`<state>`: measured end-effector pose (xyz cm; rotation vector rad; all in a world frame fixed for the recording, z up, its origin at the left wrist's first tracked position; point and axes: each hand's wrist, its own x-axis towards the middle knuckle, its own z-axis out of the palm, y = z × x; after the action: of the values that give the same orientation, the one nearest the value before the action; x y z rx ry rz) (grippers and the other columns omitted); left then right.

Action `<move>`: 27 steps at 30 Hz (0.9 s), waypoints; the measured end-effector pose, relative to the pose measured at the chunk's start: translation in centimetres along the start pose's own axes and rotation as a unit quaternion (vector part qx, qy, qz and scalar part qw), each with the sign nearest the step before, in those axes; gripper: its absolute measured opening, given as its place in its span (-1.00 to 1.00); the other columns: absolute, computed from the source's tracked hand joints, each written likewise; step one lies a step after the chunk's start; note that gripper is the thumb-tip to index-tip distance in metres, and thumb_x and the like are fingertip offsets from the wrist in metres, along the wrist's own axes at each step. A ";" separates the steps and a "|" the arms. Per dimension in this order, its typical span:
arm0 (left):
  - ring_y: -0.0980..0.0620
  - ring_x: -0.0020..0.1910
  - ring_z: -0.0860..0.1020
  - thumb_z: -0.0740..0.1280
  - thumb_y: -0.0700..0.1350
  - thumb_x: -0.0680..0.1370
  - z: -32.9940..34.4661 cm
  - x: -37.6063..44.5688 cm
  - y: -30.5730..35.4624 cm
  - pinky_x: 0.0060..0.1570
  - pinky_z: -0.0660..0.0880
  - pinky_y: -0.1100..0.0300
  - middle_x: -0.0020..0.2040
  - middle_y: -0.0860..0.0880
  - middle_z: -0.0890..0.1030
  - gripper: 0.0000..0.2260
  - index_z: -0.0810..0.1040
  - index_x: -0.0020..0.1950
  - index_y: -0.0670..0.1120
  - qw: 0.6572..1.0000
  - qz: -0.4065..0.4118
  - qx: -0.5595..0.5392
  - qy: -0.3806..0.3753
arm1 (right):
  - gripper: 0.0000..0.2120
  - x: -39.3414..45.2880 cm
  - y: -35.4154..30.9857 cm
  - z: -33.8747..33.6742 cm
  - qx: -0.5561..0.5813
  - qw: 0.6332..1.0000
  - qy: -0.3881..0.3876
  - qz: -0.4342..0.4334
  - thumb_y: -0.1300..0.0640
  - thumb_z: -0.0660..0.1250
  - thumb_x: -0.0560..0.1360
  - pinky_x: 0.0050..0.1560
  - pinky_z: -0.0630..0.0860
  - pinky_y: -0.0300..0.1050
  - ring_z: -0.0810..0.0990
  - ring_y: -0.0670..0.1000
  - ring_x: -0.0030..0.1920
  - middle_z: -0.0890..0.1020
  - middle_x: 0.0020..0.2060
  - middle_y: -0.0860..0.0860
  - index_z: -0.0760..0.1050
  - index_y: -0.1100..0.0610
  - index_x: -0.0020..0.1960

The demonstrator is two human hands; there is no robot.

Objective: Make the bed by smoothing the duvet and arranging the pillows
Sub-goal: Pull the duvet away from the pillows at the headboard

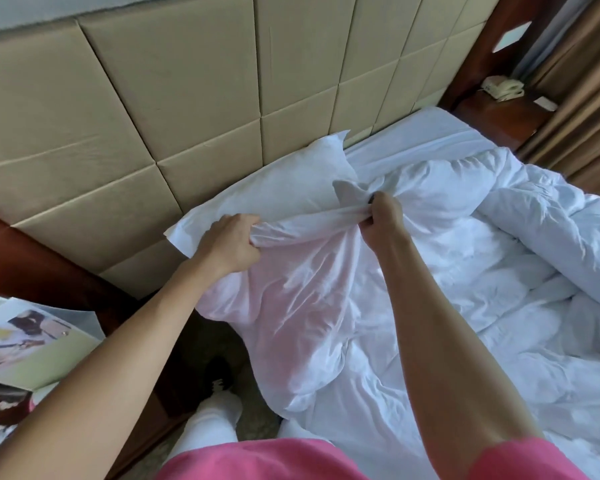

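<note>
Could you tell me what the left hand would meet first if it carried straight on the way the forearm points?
Probably the flat pillow against the headboard; the left hand, gripping the pillowcase, sits just short of it, though depth is unclear.

White duvet (pixel 447 271), white pillow (pixel 274 181), beige headboard (pixel 153 91), pink shirt (pixel 264 460)

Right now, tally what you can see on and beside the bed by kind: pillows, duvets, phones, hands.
Pillows: 2, one against the headboard, one gripped by both hands
Duvets: 1, the crumpled duvet
Phones: 1, the telephone on the far nightstand
Hands: 2, left hand, right hand
Total: 6
</note>
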<state>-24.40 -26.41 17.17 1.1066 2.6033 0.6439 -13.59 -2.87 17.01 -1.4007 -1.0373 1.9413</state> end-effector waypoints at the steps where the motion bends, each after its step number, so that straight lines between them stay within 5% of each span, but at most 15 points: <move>1: -0.19 -0.36 0.39 0.22 -0.30 0.29 -0.8 0.6 -1.1 -0.44 0.22 0.11 -0.45 -0.01 0.38 -0.79 0.24 -0.34 -0.05 1.000 -0.008 0.004 0.021 | -0.79 -0.4 -0.4 1.3 -0.005 1.000 -0.015 -0.009 0.37 0.06 0.28 -0.32 0.32 -0.12 0.39 0.08 -0.27 0.42 -0.27 0.10 0.43 0.21 -0.20; 6: -0.21 -0.37 0.42 0.18 -0.29 0.25 -6.4 3.9 -7.4 -0.40 0.44 -0.01 -0.46 0.00 0.43 -0.84 0.40 -0.27 -0.06 0.994 0.018 -0.054 0.095 | -0.74 -2.0 -1.4 9.0 -0.002 0.998 -0.045 -0.040 0.44 0.03 0.41 -0.44 0.23 -0.17 0.24 -0.05 -0.44 0.22 -0.44 0.02 0.23 0.14 -0.35; 9: -0.09 -0.42 0.28 0.13 -0.20 0.21 -9.9 5.2 -12.7 -0.46 0.37 0.02 -0.49 -0.05 0.38 -0.91 0.40 -0.37 -0.16 0.989 0.023 -0.096 0.115 | -0.73 -3.2 -0.9 15.7 -0.022 0.995 -0.078 -0.051 0.45 0.05 0.43 -0.41 0.25 -0.18 0.29 -0.06 -0.45 0.26 -0.43 0.02 0.27 0.14 -0.32; 12: 0.07 -0.30 0.19 0.10 -0.22 0.22 -13.3 5.5 -18.0 -0.42 0.14 0.16 -0.46 0.04 0.24 -0.88 0.32 -0.49 -0.03 0.980 -0.002 -0.170 0.104 | -0.75 -4.2 0.3 22.8 -0.042 0.991 -0.111 -0.056 0.45 0.08 0.42 -0.35 0.32 -0.14 0.34 -0.04 -0.42 0.29 -0.42 0.03 0.32 0.15 -0.30; 20: -0.01 -0.41 0.23 0.18 -0.36 0.38 -17.4 4.6 -30.2 -0.41 0.19 0.18 -0.46 -0.04 0.28 -0.84 0.32 -0.40 -0.26 0.971 -0.129 -0.121 0.159 | -0.78 -6.1 6.1 35.9 -0.107 0.976 -0.190 -0.011 0.46 0.07 0.44 -0.27 0.42 -0.13 0.41 -0.02 -0.33 0.39 -0.34 0.06 0.39 0.19 -0.16; 25: -0.21 -0.38 0.49 0.22 -0.30 0.39 -13.9 6.0 -32.1 -0.40 0.33 0.14 -0.42 -0.10 0.51 -0.86 0.45 -0.36 -0.15 0.981 -0.166 -0.058 0.083 | -0.87 -3.3 8.0 36.1 -0.235 0.952 -0.196 0.030 0.36 0.17 0.53 -0.11 0.56 -0.07 0.50 -0.03 -0.28 0.49 -0.26 0.07 0.47 0.21 -0.05; 27: -0.22 -0.24 0.57 0.24 -0.27 0.40 -11.7 6.7 -32.0 -0.30 0.47 0.08 -0.28 -0.10 0.60 -0.86 0.55 -0.23 -0.09 0.982 -0.184 -0.042 0.024 | -0.79 -1.9 8.0 34.9 -0.312 0.930 -0.193 0.020 0.19 0.33 0.56 0.00 0.55 -0.01 0.55 -0.01 0.00 0.56 0.01 0.03 0.52 0.14 0.19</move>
<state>-53.35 -44.75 11.60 0.5682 2.6901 0.6894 -45.85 -18.57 17.33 -1.3647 -1.9582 2.0574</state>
